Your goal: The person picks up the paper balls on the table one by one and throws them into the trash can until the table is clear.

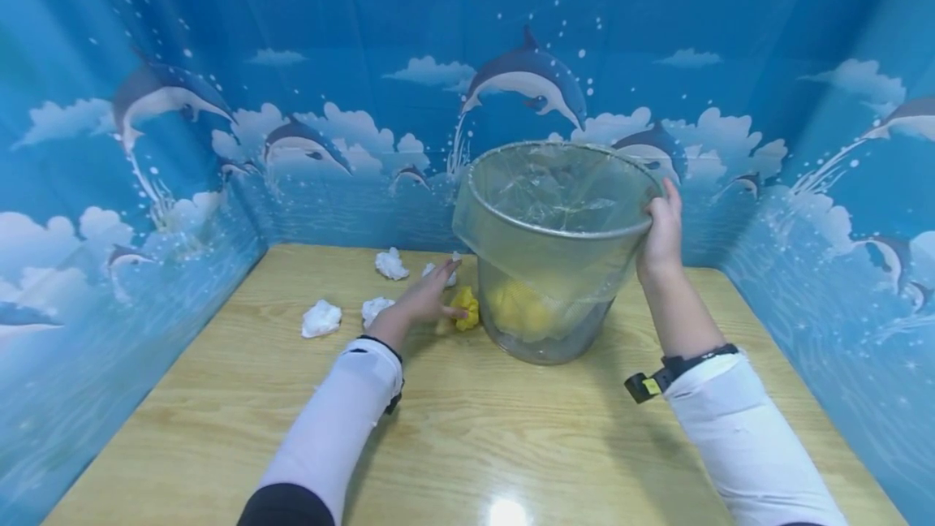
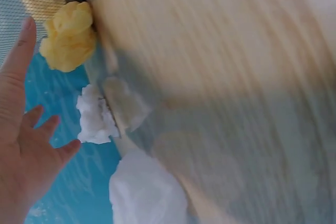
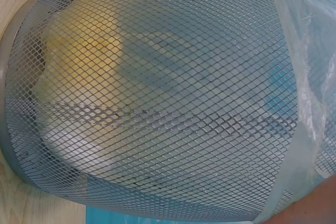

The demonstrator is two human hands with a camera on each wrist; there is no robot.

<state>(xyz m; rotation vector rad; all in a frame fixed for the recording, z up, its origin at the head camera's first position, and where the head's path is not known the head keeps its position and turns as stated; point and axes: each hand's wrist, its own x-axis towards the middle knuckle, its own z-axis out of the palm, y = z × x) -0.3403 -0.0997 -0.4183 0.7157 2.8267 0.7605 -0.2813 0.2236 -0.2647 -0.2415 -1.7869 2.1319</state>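
A wire mesh wastebasket (image 1: pixel 635 258) with a clear plastic bag liner (image 1: pixel 504 185) stands on the table. My right hand (image 1: pixel 663 234) grips its rim from the right side. Through the mesh I see yellow crumpled paper (image 3: pixel 89 45) and something whitish low in the bag. My left hand (image 1: pixel 422 299) hovers left of the basket with fingers spread and holds nothing. Close to its thumb lies a yellow crumpled paper ball (image 2: pixel 68 38), against or just beside the basket's base. Beyond the fingers is a white crumpled paper ball (image 2: pixel 95 116).
Several white paper balls lie on the left part of the table, among them one at the far left (image 1: pixel 321 319), one at the back (image 1: pixel 392 264) and one by the left wrist (image 1: pixel 376 311). A blue dolphin curtain (image 1: pixel 365 47) encloses the wooden table (image 1: pixel 453 437).
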